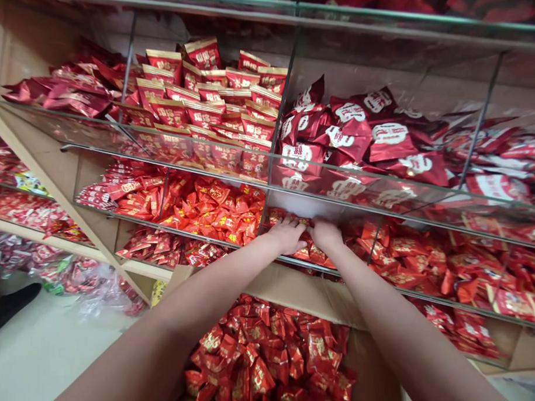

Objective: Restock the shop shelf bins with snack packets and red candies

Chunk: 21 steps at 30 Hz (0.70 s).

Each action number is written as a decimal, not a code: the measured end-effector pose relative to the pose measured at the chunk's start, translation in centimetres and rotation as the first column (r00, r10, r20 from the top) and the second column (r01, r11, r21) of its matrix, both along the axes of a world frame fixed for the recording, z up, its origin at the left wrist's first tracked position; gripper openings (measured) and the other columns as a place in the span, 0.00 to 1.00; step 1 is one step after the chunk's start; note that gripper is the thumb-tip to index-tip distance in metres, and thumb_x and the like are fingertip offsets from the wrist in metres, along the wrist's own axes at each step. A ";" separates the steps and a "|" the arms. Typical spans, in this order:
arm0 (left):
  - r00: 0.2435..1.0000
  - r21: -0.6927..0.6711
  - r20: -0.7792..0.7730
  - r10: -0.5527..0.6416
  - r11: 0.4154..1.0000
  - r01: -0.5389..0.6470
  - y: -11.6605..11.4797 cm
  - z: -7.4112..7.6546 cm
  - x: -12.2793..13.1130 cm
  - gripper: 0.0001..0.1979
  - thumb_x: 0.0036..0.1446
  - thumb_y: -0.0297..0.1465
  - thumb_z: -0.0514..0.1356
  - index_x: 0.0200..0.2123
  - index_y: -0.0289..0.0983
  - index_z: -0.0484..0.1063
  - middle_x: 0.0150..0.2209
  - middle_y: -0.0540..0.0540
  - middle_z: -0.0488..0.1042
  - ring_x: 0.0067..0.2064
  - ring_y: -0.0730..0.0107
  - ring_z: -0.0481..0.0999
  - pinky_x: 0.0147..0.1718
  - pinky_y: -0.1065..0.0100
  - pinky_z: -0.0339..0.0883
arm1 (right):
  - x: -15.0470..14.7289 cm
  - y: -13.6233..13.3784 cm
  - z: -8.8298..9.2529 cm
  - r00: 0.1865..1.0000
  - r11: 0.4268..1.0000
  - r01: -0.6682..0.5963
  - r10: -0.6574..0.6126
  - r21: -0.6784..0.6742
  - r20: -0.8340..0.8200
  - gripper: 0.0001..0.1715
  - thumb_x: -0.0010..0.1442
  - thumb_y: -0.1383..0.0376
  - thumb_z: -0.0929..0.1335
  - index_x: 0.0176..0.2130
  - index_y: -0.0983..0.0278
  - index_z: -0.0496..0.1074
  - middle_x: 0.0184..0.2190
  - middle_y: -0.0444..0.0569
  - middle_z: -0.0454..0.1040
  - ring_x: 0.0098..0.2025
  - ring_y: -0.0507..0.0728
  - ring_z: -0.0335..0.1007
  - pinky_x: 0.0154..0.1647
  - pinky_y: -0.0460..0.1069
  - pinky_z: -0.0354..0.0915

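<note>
Both of my arms reach over a cardboard box into a lower shelf compartment. My left hand (288,233) lies flat on the small red foil packets (308,253) there, its fingers stretched out. Close beside it, my right hand (326,235) is at the same packets, bent at the wrist, with its fingers mostly hidden from view. Below my hands stands the open cardboard box (308,289), one flap against the shelf front. Many red packets with gold print (266,352) fill it, similar in colour to those under my hands.
A glass shelf edge (359,205) runs just above my hands. Gold-topped red packets (204,110) and dark red packets (349,133) fill the shelf above. Orange-red packets (214,207) lie in the compartment to the left. Plastic bags (93,285) and a black shoe (11,308) are on the floor.
</note>
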<state>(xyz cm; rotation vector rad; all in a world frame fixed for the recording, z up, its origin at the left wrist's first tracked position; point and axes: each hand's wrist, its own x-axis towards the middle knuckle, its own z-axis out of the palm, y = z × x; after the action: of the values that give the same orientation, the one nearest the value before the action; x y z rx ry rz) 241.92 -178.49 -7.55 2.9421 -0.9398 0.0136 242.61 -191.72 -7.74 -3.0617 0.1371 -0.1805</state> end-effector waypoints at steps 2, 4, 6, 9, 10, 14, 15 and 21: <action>1.000 0.003 -0.020 0.001 1.000 -0.001 0.0 -0.1 0.0 0.32 0.53 0.44 0.48 0.58 0.33 0.51 0.60 0.39 0.51 0.62 0.54 0.43 0.57 0.55 0.44 | -0.2 0.0 -0.1 1.000 1.000 -0.012 0.013 -0.016 0.005 0.20 0.56 0.57 0.60 0.44 0.64 0.68 0.41 0.57 0.71 0.46 0.63 0.65 0.37 0.52 0.62; 0.999 0.024 -0.038 0.005 1.000 -0.004 0.1 -0.1 0.1 0.33 0.53 0.45 0.47 0.58 0.32 0.51 0.61 0.38 0.49 0.62 0.53 0.42 0.57 0.56 0.43 | -0.3 0.0 -0.2 0.999 0.999 -0.043 0.043 -0.034 -0.002 0.20 0.57 0.57 0.60 0.44 0.65 0.68 0.42 0.58 0.71 0.46 0.63 0.65 0.38 0.52 0.62; 0.999 0.028 -0.035 0.004 1.000 -0.003 0.2 -0.1 0.1 0.32 0.53 0.45 0.47 0.57 0.32 0.54 0.61 0.38 0.50 0.62 0.52 0.43 0.57 0.55 0.42 | -0.5 0.0 -0.3 0.998 0.997 -0.063 0.062 -0.046 -0.009 0.20 0.58 0.57 0.58 0.44 0.65 0.68 0.42 0.58 0.70 0.47 0.63 0.64 0.40 0.53 0.61; 0.999 0.002 -0.027 0.030 1.000 -0.030 0.3 0.0 0.0 0.30 0.52 0.45 0.49 0.55 0.35 0.57 0.61 0.39 0.49 0.62 0.51 0.43 0.57 0.51 0.41 | -0.9 0.2 -0.3 0.997 0.996 -0.070 0.069 -0.053 -0.016 0.20 0.58 0.59 0.58 0.44 0.67 0.68 0.42 0.60 0.70 0.48 0.64 0.63 0.40 0.54 0.61; 0.998 -0.013 -0.023 0.063 0.998 -0.063 0.4 0.0 0.0 0.31 0.51 0.45 0.49 0.55 0.36 0.56 0.62 0.40 0.47 0.62 0.51 0.42 0.56 0.50 0.40 | -1.0 0.3 -0.3 0.997 0.996 -0.071 0.071 -0.056 -0.001 0.20 0.58 0.60 0.58 0.45 0.68 0.67 0.43 0.60 0.70 0.48 0.64 0.62 0.40 0.54 0.61; 0.965 -0.046 -0.026 0.260 0.964 -0.261 0.2 0.1 0.3 0.35 0.52 0.43 0.49 0.60 0.33 0.44 0.63 0.40 0.39 0.62 0.53 0.38 0.57 0.50 0.38 | -1.2 0.6 -0.5 0.978 0.982 -0.170 0.179 -0.085 0.112 0.20 0.59 0.63 0.57 0.48 0.65 0.65 0.52 0.55 0.64 0.53 0.62 0.56 0.46 0.54 0.58; 0.956 -0.033 -0.043 0.291 0.956 -0.292 0.1 0.1 0.6 0.35 0.53 0.43 0.47 0.60 0.33 0.43 0.63 0.40 0.39 0.62 0.54 0.39 0.57 0.50 0.38 | -1.2 0.6 -0.6 0.969 0.973 -0.211 0.220 -0.091 0.113 0.19 0.59 0.64 0.56 0.48 0.64 0.65 0.52 0.54 0.63 0.54 0.61 0.56 0.47 0.53 0.57; 0.930 0.055 -0.133 0.343 0.939 -0.338 -0.8 0.4 2.0 0.34 0.53 0.47 0.44 0.61 0.39 0.43 0.63 0.44 0.41 0.62 0.54 0.41 0.56 0.49 0.39 | -0.6 0.5 -0.4 0.969 0.963 -0.239 0.244 -0.126 0.027 0.19 0.59 0.65 0.56 0.45 0.65 0.68 0.41 0.56 0.72 0.44 0.58 0.67 0.42 0.50 0.59</action>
<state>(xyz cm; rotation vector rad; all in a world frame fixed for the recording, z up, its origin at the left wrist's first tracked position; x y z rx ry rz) 243.97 -179.28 -7.14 3.0446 -0.4059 -0.1936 241.98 -191.22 -8.16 -3.1558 -0.2597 -0.2466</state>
